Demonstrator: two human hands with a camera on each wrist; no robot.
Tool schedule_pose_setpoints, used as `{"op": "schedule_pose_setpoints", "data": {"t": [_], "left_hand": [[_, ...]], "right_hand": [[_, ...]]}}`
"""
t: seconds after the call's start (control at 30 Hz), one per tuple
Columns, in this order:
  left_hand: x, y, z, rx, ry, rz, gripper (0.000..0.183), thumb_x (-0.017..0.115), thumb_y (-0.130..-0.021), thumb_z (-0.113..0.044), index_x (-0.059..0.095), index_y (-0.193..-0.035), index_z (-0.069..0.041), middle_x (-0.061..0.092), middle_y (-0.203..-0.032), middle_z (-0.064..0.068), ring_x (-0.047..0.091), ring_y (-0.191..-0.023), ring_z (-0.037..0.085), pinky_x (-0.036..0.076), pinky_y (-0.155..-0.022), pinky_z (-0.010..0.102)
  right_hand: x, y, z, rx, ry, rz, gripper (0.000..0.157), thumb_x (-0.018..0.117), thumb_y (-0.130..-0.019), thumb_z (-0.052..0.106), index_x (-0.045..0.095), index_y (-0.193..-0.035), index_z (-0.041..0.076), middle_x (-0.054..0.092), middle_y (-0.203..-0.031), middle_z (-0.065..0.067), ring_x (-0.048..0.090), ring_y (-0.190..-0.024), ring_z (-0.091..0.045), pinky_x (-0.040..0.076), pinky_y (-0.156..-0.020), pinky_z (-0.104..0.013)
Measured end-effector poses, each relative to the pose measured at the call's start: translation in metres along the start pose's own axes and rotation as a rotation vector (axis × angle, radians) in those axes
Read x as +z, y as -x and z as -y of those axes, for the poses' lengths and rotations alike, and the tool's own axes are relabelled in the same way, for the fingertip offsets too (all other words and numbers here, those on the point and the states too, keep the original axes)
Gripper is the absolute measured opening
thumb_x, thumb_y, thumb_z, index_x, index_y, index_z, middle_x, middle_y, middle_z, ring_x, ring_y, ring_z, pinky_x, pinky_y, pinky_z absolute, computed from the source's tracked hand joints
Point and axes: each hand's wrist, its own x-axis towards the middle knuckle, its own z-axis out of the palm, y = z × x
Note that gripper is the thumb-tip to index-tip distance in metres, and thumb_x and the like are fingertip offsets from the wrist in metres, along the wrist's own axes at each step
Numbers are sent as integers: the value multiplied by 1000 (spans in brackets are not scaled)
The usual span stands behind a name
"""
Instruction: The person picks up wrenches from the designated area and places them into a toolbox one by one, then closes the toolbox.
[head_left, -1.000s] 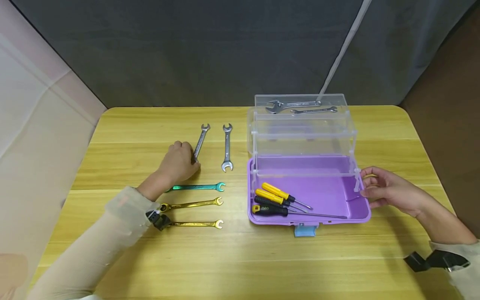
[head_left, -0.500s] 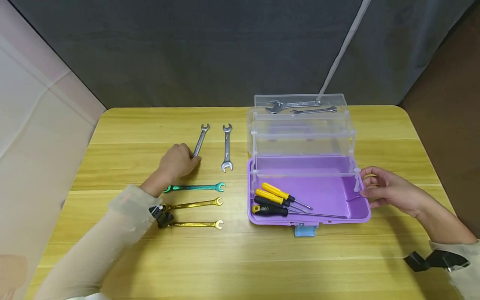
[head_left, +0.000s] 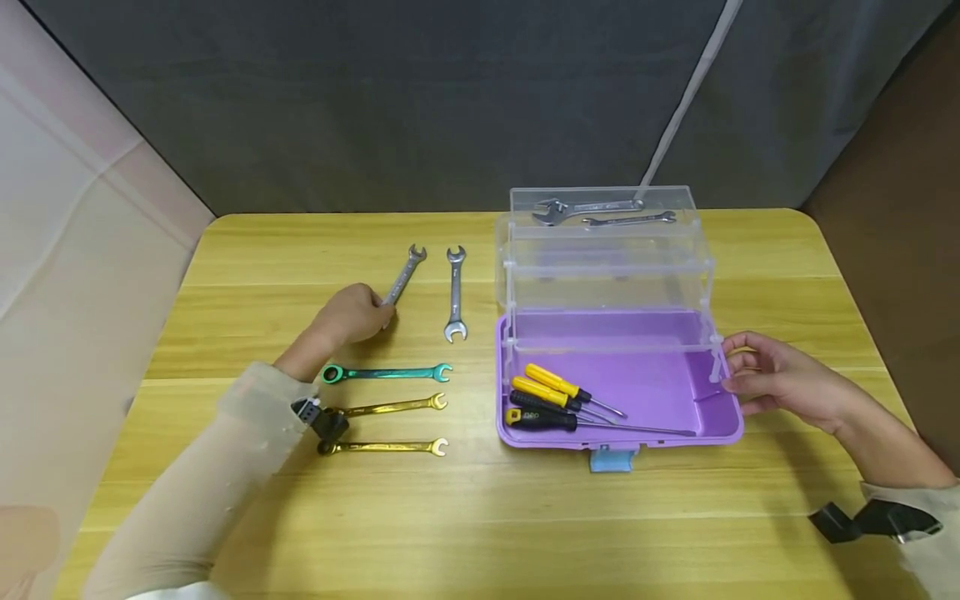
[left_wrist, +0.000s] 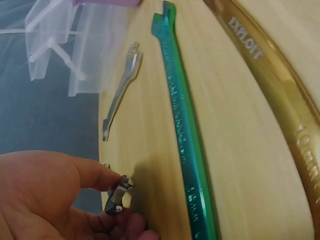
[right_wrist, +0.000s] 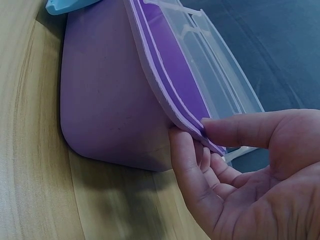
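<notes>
Left hand point(head_left: 351, 315): pinches slanted silver wrench point(head_left: 404, 277) by its near end, left of second silver wrench point(head_left: 455, 293). Right hand point(head_left: 783, 382): pinches purple toolbox point(right_wrist: 110, 90) by its right rim. Advised: firm pinch, toolbox steady, wrench clear of its neighbour.

left grip point(head_left: 352, 315) pinching | right grip point(head_left: 783, 382) pinching | left forearm point(head_left: 210, 467) angled inward

left sleeve point(head_left: 198, 475): beige | right sleeve point(head_left: 933, 560): beige | wrist mounts point(head_left: 885, 518): black | fingers point(right_wrist: 186, 162): bare
</notes>
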Motion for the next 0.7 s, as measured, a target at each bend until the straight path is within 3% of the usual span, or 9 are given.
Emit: {"op": "schedule_pose_setpoints", "data": {"t": [0.37, 0.6, 0.7], "left_hand": [[-5, 6, 6, 30, 118, -61, 29, 50, -104, -21, 53, -114, 6, 58, -100, 19, 53, -77, 24, 44, -64, 32], [-7, 5, 7, 43, 193, -67, 49, 59, -104, -28, 46, -135, 6, 60, -115, 25, 57, -94, 31, 46, -79, 39], [-5, 2, 9, 74, 193, -89, 56, 61, -103, -26, 42, -145, 6, 58, -117, 26, 56, -94, 31, 46, -78, 39]], "right_hand": [[-1, -1, 1, -6, -20, 3, 31, 48, -100, -11, 45, -122, 11, 64, -102, -4, 70, -90, -20, 61, -75, -39], [-1, 0, 1, -13, -25, 7, 30, 48, -100, -11, 44, -122, 9, 64, -101, -4, 71, -89, -21, 61, -74, -39], [-1, 0, 0, -14, -26, 6, 30, 48, -100, -11, 44, -122, 9, 64, -101, -5, 71, -89, -21, 61, -74, -39]]}}
